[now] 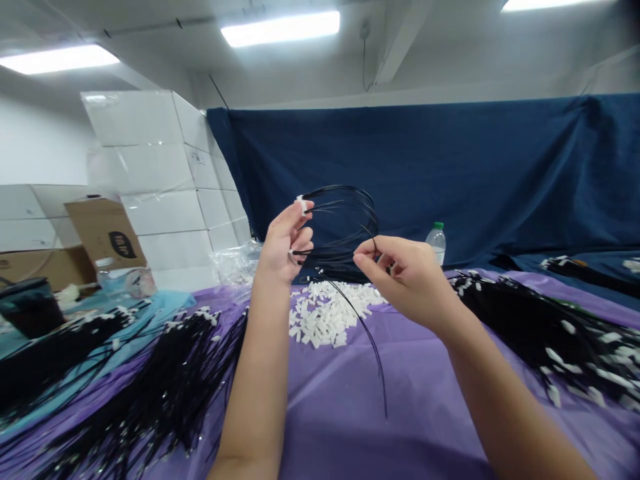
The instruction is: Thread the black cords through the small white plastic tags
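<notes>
While you hold it mid-frame, leave the thin, black wire loop (372,205) slack.
Your left hand (283,248) pinches the small white plastic connector (303,205) at its left end; your right hand (403,268) pinches its lower right, best done lightly against kinks.

The wires (371,204) look smooth plastic, the white pieces (323,319) matt plastic, the curtain (410,167) matt cloth.

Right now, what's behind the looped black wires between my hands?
Mainly a dark blue cloth, visible through and around the looped black wires. Whatever lies directly behind the wires themselves is covered, so I can't see it.
</notes>
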The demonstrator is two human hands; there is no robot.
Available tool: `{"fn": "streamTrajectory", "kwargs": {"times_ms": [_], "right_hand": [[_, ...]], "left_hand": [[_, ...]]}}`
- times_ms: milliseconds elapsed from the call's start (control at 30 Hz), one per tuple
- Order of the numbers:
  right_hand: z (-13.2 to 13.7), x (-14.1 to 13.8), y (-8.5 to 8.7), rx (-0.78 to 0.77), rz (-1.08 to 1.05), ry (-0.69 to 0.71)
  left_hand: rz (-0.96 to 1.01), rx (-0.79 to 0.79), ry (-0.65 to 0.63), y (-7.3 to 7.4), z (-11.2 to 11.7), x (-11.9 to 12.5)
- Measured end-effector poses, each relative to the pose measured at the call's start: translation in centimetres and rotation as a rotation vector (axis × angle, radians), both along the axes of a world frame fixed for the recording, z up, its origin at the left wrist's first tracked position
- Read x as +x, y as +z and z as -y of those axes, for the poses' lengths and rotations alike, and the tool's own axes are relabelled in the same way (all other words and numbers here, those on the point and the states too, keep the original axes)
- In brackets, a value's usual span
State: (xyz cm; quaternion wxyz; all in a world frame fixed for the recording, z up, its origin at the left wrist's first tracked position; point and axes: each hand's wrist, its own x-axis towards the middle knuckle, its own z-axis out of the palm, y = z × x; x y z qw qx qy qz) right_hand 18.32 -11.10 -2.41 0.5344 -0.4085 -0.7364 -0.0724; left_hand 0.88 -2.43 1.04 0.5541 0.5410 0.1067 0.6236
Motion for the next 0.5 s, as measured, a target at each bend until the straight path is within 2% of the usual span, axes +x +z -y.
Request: {"fn": "streamTrajectory", "kwargs": {"times_ms": [100, 333, 500], "right_hand": [[0.1, 0.1, 0.0, -0.102, 0.053, 0.140], [-0.3, -0.6, -0.7, -0.159, 0.098, 0.294], [-0.4, -1.3, -1.0, -0.161, 0.109, 0.259]], "left_hand": [[0.083, -0.097, -0.098, 0.4, -0.1, -0.8], [0.137, -0.156, -0.194, 0.4, -0.1, -0.6], [0.100, -0.131, -0.241, 0.3, 0.0, -0.1]]}}
